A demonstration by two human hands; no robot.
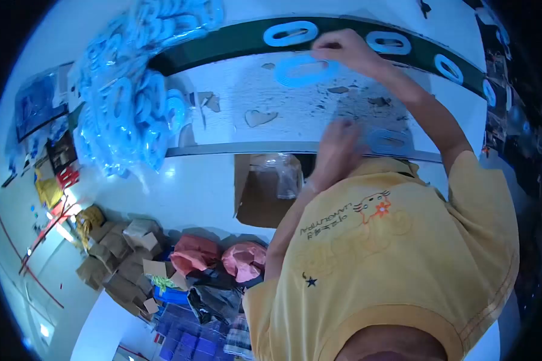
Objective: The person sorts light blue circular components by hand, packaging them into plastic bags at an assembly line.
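Observation:
My right hand (350, 53) reaches over the far part of the workbench, with its fingers curled at the upper edge of a light-blue oval ring (289, 77). The ring is slightly blurred and looks gripped under the fingers. Close to my body, my left hand (338, 147) is smeared by motion at the bench's near edge. Its fingers cannot be made out. Beside it, to the right, is another blurred blue oval ring (388, 142). Further blue oval rings (291, 33) (389, 43) (448, 68) lie spaced along a dark green belt (241, 41).
A large heap of blue rings in clear plastic bags (123, 114) covers the bench's left end. The worn white bench top (223, 90) has peeled patches. Below its near edge stands an open cardboard box (256, 201). Cartons (117, 246) and pink bags (196, 256) are piled at lower left.

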